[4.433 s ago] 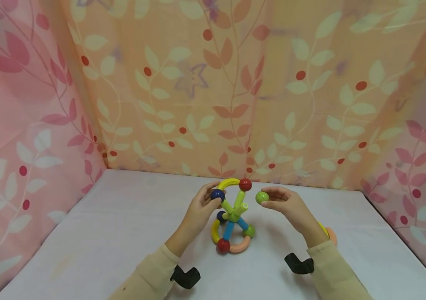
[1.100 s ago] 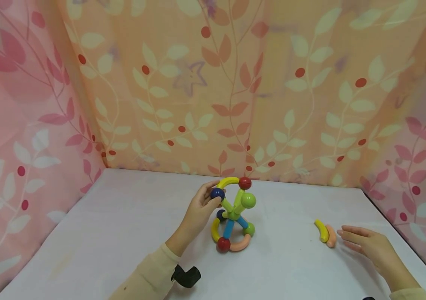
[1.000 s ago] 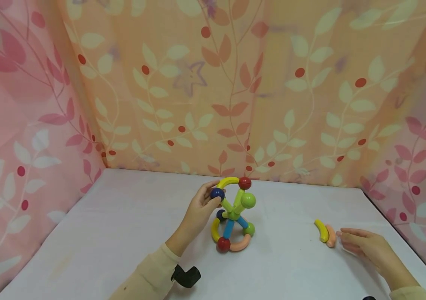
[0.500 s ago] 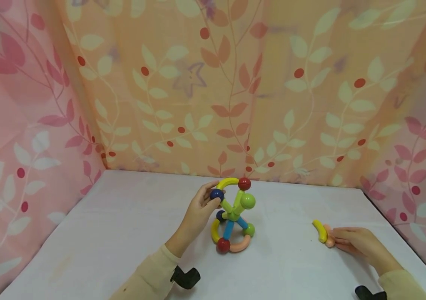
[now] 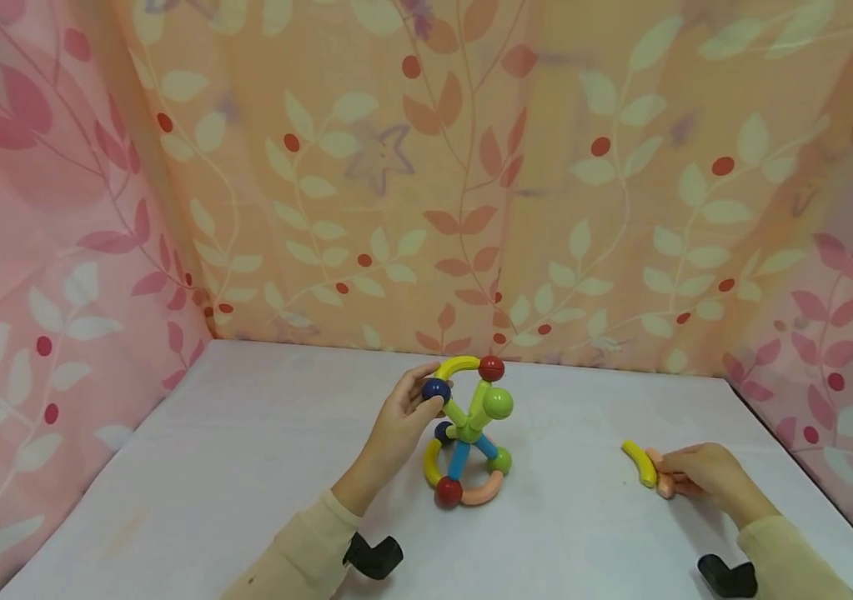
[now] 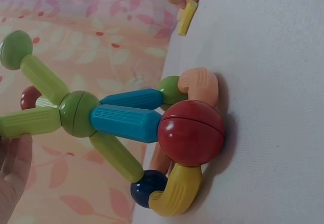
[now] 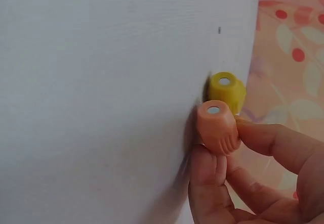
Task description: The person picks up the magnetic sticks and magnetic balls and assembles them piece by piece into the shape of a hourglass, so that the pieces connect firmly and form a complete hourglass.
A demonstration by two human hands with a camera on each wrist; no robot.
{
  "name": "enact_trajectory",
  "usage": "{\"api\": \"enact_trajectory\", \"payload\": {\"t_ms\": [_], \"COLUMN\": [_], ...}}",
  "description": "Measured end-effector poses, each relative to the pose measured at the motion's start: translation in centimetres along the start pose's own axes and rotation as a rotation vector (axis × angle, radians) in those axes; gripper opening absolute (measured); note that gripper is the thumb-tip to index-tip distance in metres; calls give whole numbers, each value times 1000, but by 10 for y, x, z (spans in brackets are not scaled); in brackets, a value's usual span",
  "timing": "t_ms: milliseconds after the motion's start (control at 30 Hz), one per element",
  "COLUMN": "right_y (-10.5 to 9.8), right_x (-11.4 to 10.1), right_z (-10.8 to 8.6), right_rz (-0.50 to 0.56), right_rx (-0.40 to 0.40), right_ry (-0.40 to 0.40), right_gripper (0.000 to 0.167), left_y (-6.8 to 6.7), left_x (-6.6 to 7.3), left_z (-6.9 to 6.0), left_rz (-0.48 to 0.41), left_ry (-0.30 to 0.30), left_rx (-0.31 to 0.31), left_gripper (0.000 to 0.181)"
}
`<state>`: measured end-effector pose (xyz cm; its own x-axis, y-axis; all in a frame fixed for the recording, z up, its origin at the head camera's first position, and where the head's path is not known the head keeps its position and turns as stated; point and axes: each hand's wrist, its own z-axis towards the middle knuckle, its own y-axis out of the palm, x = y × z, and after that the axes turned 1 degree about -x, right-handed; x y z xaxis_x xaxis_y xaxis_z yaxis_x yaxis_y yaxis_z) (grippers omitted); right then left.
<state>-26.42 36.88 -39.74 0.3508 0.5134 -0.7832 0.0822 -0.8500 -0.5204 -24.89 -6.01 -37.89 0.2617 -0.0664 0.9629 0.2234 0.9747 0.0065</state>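
Near the middle of the table stands a magnetic stick-and-ball figure with a green centre ball [image 6: 80,114], blue rods [image 6: 126,123] and a ring of curved pieces and balls at its base. My left hand [image 5: 392,425] pinches the dark blue ball [image 5: 436,391] at its upper left. A green ball [image 5: 499,403] sits on one upper rod, and a yellow curved stick [image 5: 459,364] joins the blue ball to a red ball [image 5: 491,368]. To the right, my right hand [image 5: 704,471] pinches an orange curved magnetic stick [image 7: 217,128], its magnet end showing. A yellow curved stick [image 5: 639,463] lies right beside it.
A white-covered table [image 5: 261,467] lies under everything. Patterned cloth [image 5: 366,183] rises at the back and both sides. Black wrist mounts [image 5: 373,557] hang under both forearms.
The green ball from my right hand now sits on the upper rod. My right hand went right to the loose curved sticks and took hold of the orange one. My left hand stayed put.
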Motion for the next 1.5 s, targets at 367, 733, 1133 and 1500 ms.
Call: {"api": "enact_trajectory", "payload": {"t_ms": [367,733,1133,1500], "right_y": [15,54,85,98], "right_x": [-64,-140,-161,-172], "right_z": [-23,-42,-44,-45], "right_rz": [75,241,372,361], "right_rx": [-185,-335,-364,-360], "right_ry": [-155,-301,-262,-276], "right_gripper": [60,53,53,43], "left_y": [0,-1,1,0], "left_x": [-1,1,0,0], "left_z": [1,-1,0,-1], "left_rz": [10,18,11,15], "left_ry": [0,3,10,11], "left_rx": [-7,0,-3,-4], "left_gripper": [47,47,47,46]}}
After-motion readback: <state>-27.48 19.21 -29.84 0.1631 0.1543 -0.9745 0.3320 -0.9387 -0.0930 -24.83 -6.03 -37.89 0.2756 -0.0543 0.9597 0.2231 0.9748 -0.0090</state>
